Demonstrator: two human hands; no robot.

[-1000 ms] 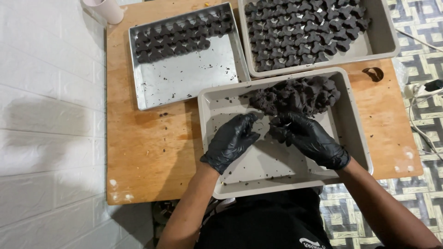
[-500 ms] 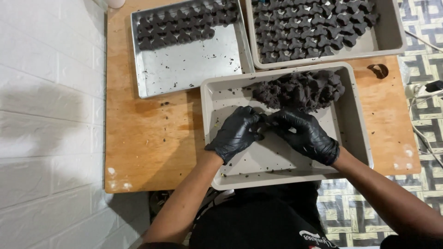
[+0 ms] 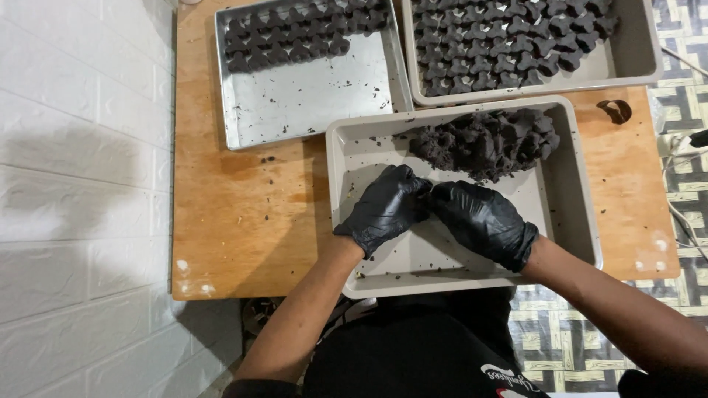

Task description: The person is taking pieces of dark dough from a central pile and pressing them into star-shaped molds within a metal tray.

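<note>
The head view is showing a small piece of dark dough being pinched between two black-gloved hands over the bare floor of a beige tray. The piece itself is almost wholly hidden where the fingertips are meeting, so its shape cannot be told. The left hand is being held curled, fingers narrow and bent inward onto the piece; the right hand is being held the same way, its fingertips pressed against those of the left.

Just beyond the hands, against the tray's far wall, a heap of the same dark dough is lying.

Several things could be going wrong, as a judgement only. The dough is looking crumbly, so the piece could be broken by too hard a squeeze, and bits could be left stuck to the gloves. Crumbs are already being scattered over the tray floor and the table.

Farther out, a metal tray with rows of shaped dark pieces is standing to the left, and a second beige tray, nearly filled with such pieces, to the right. A small dark cutter is lying beside the near tray. All is being borne by a wooden table, set against a white brick wall, above a patterned floor.
</note>
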